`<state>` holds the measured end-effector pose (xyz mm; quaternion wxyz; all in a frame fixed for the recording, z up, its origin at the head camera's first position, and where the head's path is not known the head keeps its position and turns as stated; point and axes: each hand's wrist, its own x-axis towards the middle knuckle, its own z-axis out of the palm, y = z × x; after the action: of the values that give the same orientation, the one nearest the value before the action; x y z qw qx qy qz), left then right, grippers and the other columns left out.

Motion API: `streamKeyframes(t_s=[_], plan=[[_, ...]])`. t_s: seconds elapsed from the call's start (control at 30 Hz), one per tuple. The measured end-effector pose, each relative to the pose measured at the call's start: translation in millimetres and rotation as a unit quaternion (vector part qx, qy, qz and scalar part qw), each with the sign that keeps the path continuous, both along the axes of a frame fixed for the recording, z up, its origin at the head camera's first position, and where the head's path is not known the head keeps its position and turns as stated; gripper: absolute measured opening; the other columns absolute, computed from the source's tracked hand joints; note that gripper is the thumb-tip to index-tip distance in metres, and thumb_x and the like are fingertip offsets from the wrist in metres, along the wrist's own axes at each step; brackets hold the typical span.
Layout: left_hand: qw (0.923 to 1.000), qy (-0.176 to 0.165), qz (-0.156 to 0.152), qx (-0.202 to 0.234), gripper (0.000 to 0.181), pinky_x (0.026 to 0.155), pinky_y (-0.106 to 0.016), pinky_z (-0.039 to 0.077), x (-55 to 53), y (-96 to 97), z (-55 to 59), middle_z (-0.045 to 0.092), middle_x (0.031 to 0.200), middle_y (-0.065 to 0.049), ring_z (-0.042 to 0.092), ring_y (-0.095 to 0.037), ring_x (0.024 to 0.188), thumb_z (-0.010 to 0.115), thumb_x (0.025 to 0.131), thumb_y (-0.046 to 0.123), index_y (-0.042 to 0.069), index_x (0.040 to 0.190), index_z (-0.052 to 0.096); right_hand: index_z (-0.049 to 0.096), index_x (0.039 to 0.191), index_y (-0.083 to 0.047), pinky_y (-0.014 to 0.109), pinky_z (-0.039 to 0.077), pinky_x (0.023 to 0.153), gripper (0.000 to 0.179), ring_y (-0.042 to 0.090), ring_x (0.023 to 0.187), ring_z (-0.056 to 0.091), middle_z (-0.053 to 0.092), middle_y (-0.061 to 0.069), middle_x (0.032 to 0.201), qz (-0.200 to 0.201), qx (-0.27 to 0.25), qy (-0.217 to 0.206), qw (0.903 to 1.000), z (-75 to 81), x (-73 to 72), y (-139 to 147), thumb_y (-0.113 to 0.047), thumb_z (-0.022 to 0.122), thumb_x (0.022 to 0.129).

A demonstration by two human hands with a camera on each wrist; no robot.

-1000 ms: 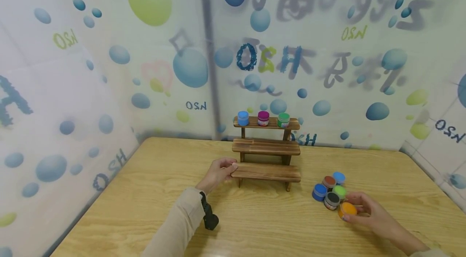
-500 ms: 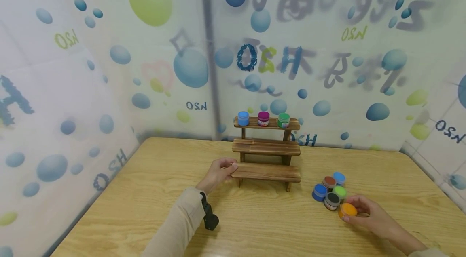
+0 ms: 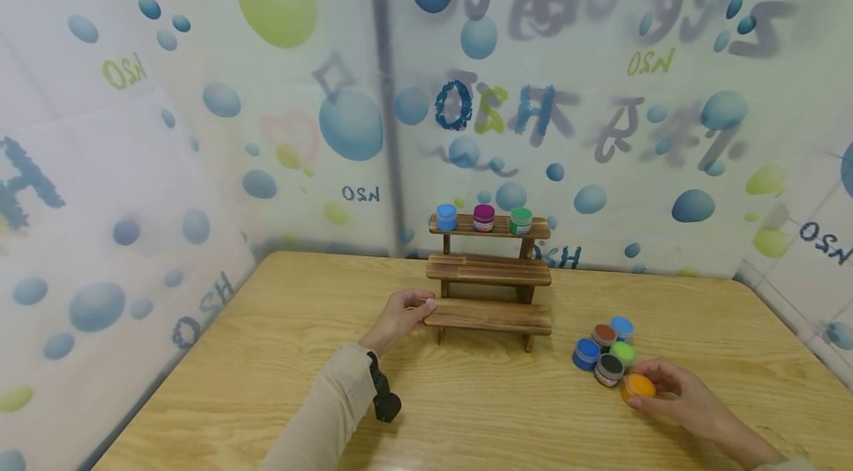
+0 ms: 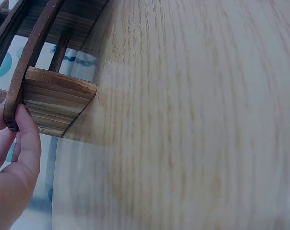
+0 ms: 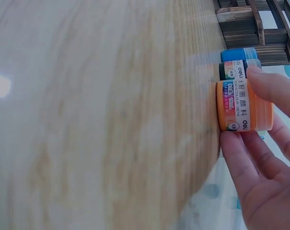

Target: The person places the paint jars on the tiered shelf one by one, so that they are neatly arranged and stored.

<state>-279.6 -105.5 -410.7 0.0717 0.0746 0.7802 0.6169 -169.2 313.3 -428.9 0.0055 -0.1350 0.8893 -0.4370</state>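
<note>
In the head view my left hand (image 3: 396, 319) pinches the left end of the lowest board of a three-tier wooden shelf (image 3: 486, 315). The left wrist view shows thumb and fingers on either side of that board end (image 4: 12, 103). At the right, my right hand (image 3: 689, 401) holds an orange paint jar (image 3: 637, 386) between thumb and fingers. The right wrist view shows this jar (image 5: 240, 105) with its printed label, its base right at the tabletop. Just beyond it sit a black paint jar (image 3: 609, 369) and a lime green paint jar (image 3: 623, 354).
A dark blue jar (image 3: 586, 354), a brown jar (image 3: 603, 336) and a light blue jar (image 3: 622, 328) complete the cluster right of the shelf. On the top board stand a blue jar (image 3: 446, 218), a purple jar (image 3: 483, 218) and a green jar (image 3: 520, 221). A printed curtain (image 3: 320, 219) hangs behind the table.
</note>
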Motion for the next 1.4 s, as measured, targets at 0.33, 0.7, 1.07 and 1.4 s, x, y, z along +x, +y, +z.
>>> streamKeyframes(t_s=[0.33,0.7,1.07,1.4], plan=[[1.0000,0.003,-0.003,-0.001,0.032,0.073,-0.038,0.049,5.6,1.3,7.8,0.054,0.095,-0.013,0.052,-0.015,0.077,0.054,0.089,0.012,-0.006,0.117,0.052,0.054,0.109,0.002,0.020,0.045,0.068,0.034,-0.004,0.082,0.049,0.057,0.002,0.100,-0.035,0.049,-0.010,0.9982,13.1,3.2,0,-0.016,0.065,0.081],[0.9999,0.005,0.002,-0.010,0.031,0.068,-0.031,0.049,1.4,0.2,0.4,0.054,0.092,-0.009,0.052,-0.014,0.076,0.056,0.089,0.015,-0.002,0.115,0.054,0.054,0.108,0.007,0.018,0.045,0.066,0.034,-0.005,0.081,0.050,0.057,-0.014,0.094,-0.028,0.052,0.046,0.9972,28.2,2.0,7,-0.009,0.065,0.080],[0.9999,0.012,-0.004,-0.006,0.031,0.068,-0.030,0.049,1.5,-0.7,-0.3,0.054,0.092,-0.009,0.052,-0.014,0.076,0.055,0.089,0.015,-0.002,0.115,0.054,0.051,0.112,0.009,0.018,0.046,0.065,0.037,-0.002,0.081,0.052,0.059,-0.005,0.093,-0.006,0.045,0.047,0.9979,53.2,-6.1,1,-0.009,0.063,0.082],[0.9999,0.015,-0.007,-0.006,0.033,0.068,-0.031,0.049,1.8,-1.3,-0.7,0.054,0.093,-0.010,0.052,-0.015,0.077,0.055,0.089,0.015,-0.003,0.116,0.054,0.054,0.114,0.002,0.024,0.048,0.066,0.038,-0.002,0.084,0.052,0.059,0.005,0.100,0.017,0.039,0.056,0.9975,71.7,-21.1,-25,-0.017,0.063,0.083]])
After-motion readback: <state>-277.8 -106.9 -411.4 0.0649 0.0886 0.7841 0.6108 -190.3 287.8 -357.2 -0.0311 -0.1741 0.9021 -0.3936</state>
